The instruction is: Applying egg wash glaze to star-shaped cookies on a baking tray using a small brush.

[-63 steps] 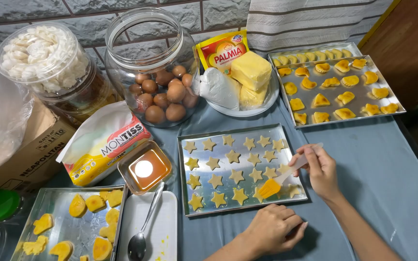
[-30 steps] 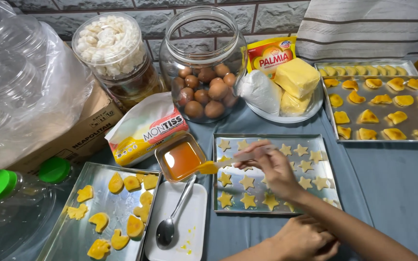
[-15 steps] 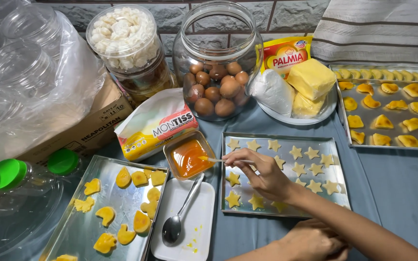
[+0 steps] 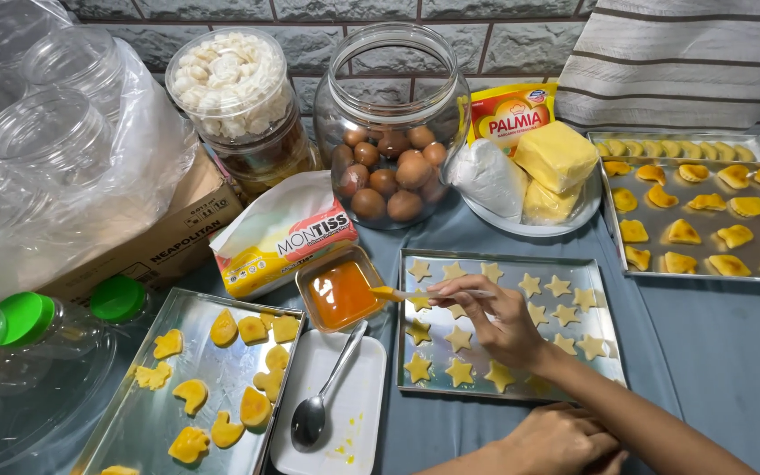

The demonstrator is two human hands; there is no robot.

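Now the right hand (image 4: 494, 321) pinches a thin pastry brush (image 4: 415, 294), its yellow-coated tip at the rim of the small rectangular dish of orange egg wash (image 4: 338, 295), just left of the hand. Beneath the hand lies the silver baking tray of star-shaped cookies (image 4: 604, 352). The left hand (image 4: 556, 440) rests loosely closed and empty on the blue-grey tabletop (image 4: 714, 352) near the tray's front edge. A grey brick wall (image 4: 354, 10) runs behind.

A grey brick wall (image 4: 248, 10) with dark joints stands behind the table, which a grey-blue cloth (image 4: 732, 352) covers, and a striped grey-white fabric (image 4: 679, 53) hangs at the right.
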